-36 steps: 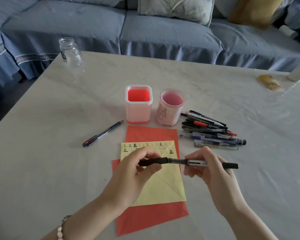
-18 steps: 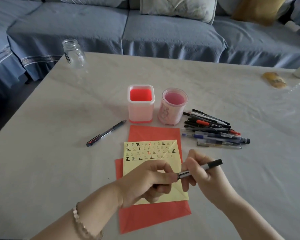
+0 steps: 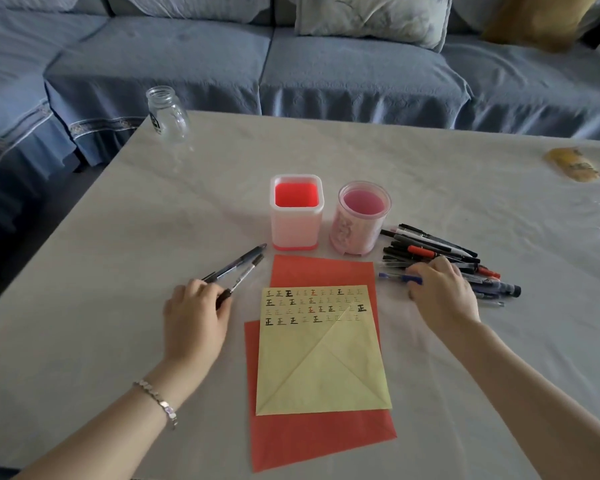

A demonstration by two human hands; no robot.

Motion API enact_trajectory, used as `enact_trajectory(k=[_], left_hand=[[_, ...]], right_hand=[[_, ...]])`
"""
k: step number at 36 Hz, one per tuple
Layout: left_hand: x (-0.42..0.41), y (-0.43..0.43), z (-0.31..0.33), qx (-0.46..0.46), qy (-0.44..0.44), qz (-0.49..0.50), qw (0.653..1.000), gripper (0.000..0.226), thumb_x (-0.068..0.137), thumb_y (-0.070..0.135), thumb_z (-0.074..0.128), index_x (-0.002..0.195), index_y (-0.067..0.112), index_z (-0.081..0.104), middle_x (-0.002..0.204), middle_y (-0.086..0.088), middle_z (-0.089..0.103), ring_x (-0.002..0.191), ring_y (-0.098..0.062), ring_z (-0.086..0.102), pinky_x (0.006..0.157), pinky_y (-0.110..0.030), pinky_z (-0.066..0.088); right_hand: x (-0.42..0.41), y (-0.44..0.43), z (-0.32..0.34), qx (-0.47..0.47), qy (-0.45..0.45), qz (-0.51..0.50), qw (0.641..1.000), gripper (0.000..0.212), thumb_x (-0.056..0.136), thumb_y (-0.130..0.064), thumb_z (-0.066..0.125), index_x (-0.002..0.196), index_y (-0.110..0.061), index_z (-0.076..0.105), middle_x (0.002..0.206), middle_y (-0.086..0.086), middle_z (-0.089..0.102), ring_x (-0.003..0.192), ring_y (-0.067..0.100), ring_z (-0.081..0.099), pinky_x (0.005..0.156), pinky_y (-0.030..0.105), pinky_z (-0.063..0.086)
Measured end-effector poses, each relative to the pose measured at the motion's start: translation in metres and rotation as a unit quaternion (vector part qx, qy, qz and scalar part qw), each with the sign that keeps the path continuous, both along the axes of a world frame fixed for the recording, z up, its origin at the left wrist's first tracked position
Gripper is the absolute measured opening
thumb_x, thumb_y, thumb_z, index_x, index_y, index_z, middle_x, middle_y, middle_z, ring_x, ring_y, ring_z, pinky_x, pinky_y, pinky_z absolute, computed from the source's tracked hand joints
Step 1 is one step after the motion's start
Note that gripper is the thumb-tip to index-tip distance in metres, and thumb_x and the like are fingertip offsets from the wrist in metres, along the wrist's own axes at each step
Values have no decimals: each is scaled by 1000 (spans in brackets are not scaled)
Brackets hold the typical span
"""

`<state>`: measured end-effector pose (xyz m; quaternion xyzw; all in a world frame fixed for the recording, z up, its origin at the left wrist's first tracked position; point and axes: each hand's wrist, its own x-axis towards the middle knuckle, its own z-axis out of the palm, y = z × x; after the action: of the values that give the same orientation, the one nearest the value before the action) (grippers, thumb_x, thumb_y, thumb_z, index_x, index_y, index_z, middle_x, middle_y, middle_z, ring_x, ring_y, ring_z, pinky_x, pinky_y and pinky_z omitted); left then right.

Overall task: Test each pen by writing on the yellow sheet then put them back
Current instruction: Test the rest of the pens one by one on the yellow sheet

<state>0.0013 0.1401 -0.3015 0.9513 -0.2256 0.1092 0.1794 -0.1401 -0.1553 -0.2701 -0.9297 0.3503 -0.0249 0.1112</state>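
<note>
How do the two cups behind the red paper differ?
The square cup has flat sides and corners; the round cup is a cylinder. The square cup is white with a bright red inside; the round cup is pale pink, with a faint pattern on its wall. Both stand upright, side by side, tops open.

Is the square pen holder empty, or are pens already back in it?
Empty: the square pen holder shows only its red inside, no pens sticking out.

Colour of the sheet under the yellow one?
Red. The lower sheet shows best in the head view.
</note>
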Motion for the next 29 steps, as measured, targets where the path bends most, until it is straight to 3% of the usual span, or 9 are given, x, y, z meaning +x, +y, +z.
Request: enact_trajectory(k=[10,16,19,22,26,29], left_hand=[[25,-2,4,57,-53,-31,996,20,63,2,81,74,6,65,71,-10,60,66,-34,55,60,-40,40],[-4,-25,17,-4,-55,-115,992,26,61,-3,78,84,6,68,83,-7,61,75,-31,58,67,-39,45],[-26,-41,23,-62,-28,-204,977,19,74,6,67,92,10,66,90,-2,61,85,-21,58,77,-36,46],[-47,-56,33,-93,20,-274,957,29,81,22,46,109,17,54,103,0,60,98,-13,50,83,-27,38],[-67,-72,46,-80,27,-312,946,39,88,27,40,123,10,48,115,-2,58,107,-16,49,90,-25,35],[-75,-81,62,-18,67,-336,939,35,97,35,33,119,15,52,103,4,62,94,-15,57,78,-25,43]], right_hand=[[3,-4,-9,-34,12,40,999,24,90,-25,55,110,-13,60,112,7,50,111,26,45,91,35,33],[3,-4,-10,-139,68,122,980,19,89,-22,59,106,-14,59,108,4,55,107,26,48,92,37,35],[3,2,-7,-182,-24,148,972,21,71,-12,78,86,-8,64,83,6,63,86,32,61,77,41,46],[2,18,4,-182,-117,203,955,25,68,-15,80,87,-10,65,79,4,67,83,29,64,85,35,36],[-8,50,26,-149,-200,317,915,17,83,-30,52,94,-17,54,80,-3,66,85,15,49,87,32,31],[-17,63,32,-120,-218,371,895,21,87,-32,48,90,-15,60,81,-5,65,84,12,47,86,29,34]])
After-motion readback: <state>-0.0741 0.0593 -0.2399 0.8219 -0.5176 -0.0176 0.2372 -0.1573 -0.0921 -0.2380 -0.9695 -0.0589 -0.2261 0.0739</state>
